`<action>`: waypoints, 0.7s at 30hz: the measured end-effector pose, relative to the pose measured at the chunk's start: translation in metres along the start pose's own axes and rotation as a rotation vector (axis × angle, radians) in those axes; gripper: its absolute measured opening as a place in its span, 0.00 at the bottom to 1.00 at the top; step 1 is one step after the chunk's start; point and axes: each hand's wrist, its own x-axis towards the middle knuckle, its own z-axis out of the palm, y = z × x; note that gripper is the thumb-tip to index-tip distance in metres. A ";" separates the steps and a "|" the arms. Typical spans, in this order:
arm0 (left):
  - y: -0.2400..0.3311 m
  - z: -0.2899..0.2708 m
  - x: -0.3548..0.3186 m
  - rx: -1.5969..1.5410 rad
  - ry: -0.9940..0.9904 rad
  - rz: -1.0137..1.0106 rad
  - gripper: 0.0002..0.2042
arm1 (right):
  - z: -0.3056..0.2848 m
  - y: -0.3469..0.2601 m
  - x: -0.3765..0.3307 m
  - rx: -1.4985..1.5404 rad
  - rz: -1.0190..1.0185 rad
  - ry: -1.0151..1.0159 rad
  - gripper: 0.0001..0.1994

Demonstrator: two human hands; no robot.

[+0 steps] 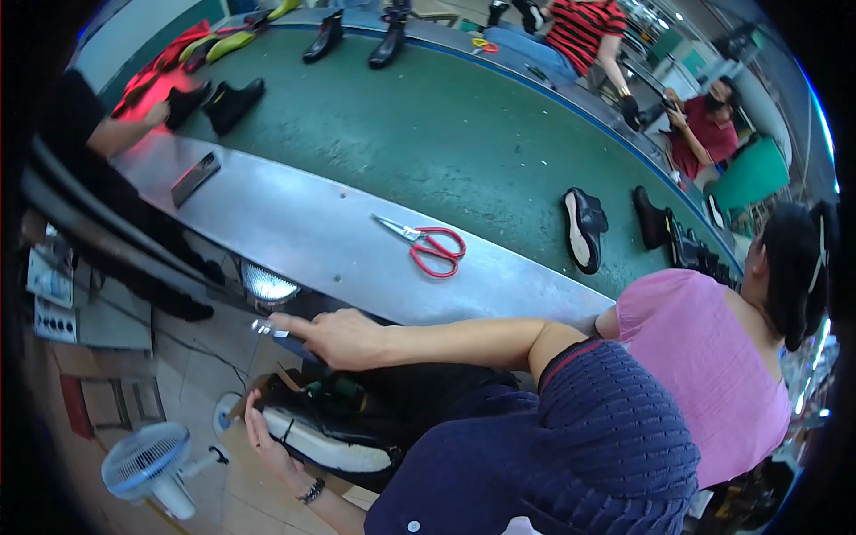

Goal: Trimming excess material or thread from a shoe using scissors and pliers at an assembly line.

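A black shoe (370,428) with a white sole lies sideways at my lap. My left hand (275,450), a dark bracelet at its wrist, is cupped along the sole near one end, fingers stretched up its edge. Above the shoe, my right hand (343,339) is closed, forefinger reaching left along a small shiny metal tool (267,328); its exact kind is too small to tell. The tool stays apart from the shoe. Something dark green (343,390) shows beside the shoe, partly hidden. Red-handled scissors (435,251) lie with closed blades on the metal ledge ahead.
A phone (194,179) lies on the metal ledge (312,223). Beyond runs a green conveyor (401,134) with several black shoes, one white-soled shoe (584,229) nearer. A person in pink (704,366) sits close on my right. A fan (152,464) stands lower left; others work around the belt.
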 end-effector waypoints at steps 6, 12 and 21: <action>0.001 0.001 0.009 0.010 -0.044 -0.013 0.17 | 0.015 0.108 -0.008 -0.071 0.449 0.283 0.30; 0.006 0.003 -0.002 -0.019 0.021 -0.097 0.19 | 0.024 0.141 -0.022 -0.370 0.250 0.424 0.29; 0.013 0.034 -0.060 0.578 0.303 0.129 0.22 | -0.004 0.191 -0.134 -0.288 0.380 0.624 0.21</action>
